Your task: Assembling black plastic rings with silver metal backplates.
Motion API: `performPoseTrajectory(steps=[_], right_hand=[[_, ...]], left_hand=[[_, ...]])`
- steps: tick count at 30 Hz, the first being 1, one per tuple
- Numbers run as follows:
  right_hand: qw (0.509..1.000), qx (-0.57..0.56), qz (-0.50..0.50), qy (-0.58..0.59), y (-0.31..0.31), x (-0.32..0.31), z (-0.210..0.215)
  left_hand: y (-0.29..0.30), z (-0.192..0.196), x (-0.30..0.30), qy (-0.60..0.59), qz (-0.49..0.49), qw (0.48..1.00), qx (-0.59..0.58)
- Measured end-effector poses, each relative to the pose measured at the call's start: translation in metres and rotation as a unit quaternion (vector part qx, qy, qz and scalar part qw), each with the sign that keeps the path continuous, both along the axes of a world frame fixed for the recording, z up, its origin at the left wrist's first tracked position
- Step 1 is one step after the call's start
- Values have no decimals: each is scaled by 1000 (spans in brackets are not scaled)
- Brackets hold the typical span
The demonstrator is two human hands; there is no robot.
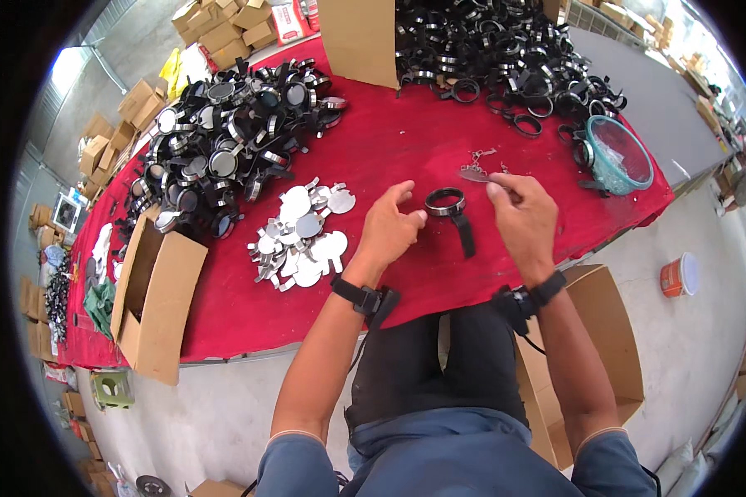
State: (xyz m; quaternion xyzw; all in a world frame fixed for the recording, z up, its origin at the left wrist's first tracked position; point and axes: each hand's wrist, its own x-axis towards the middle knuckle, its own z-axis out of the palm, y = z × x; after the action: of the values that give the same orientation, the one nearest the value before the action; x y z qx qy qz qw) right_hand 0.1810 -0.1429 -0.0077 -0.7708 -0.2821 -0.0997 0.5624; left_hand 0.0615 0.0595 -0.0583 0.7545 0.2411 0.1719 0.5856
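Observation:
A black ring with a silver band and a black tab [446,201] lies on the red cloth between my hands. My left hand [392,225] is just left of it, thumb and forefinger apart and nothing between them; the thumb tip is close to the ring's edge. My right hand [524,217] pinches a thin grey metal piece [474,175] between thumb and forefinger, to the right of and above the ring. Small metal bits [481,157] lie just beyond that piece. Left of my left hand is a loose pile of silver discs with tabs [307,225].
A big heap of black-and-silver round parts [224,132] covers the left of the red table [373,124]. Black rings [489,58] are heaped at the back. A teal basket [620,157] stands at right, an open carton [162,290] at left, another carton [605,331] below the front edge.

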Motion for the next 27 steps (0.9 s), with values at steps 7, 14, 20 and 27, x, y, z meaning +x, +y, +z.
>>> performPoseTrajectory(steps=[7,14,20,27], right_hand=[[996,-80,-9,-32,36,-7,-35],[989,-118,-1,-88,33,-15,-41],[947,-220,21,-234,17,4,-48],[951,-237,73,-185,15,4,-48]], left_hand=[[-18,-17,27,-72,-62,986,-140],[-28,-31,22,-120,4,992,-39],[-43,-24,25,-179,19,981,75],[-43,-34,20,-194,38,978,69]])
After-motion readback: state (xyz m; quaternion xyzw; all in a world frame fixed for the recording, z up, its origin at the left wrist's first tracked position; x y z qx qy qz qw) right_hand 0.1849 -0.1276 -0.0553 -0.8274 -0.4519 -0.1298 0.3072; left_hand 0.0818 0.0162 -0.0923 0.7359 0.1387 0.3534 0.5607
